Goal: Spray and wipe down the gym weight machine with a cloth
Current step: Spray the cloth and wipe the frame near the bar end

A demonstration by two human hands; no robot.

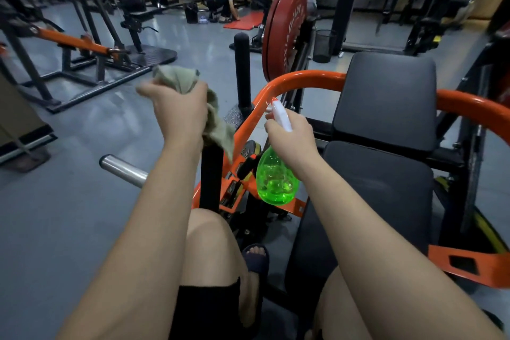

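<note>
The right hand (289, 138) grips the green spray bottle (276, 178), nozzle aimed at the machine's orange frame bar (303, 78). The left hand (179, 110) clutches the cloth (218, 124) beside it. Best to mist the bar lightly, then wipe promptly along its curve.

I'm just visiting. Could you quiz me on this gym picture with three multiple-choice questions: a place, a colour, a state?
1. Where is the cloth? A) on the seat pad B) in the left hand C) on the floor
2. What colour is the spray bottle? A) green B) blue C) red
3. What is the right hand doing? A) hanging idle B) pressing the seat C) gripping the bottle
Answers: 1 B: that hand bunches it. 2 A: its clear body is green. 3 C: it wraps under the white sprayer head.
</note>
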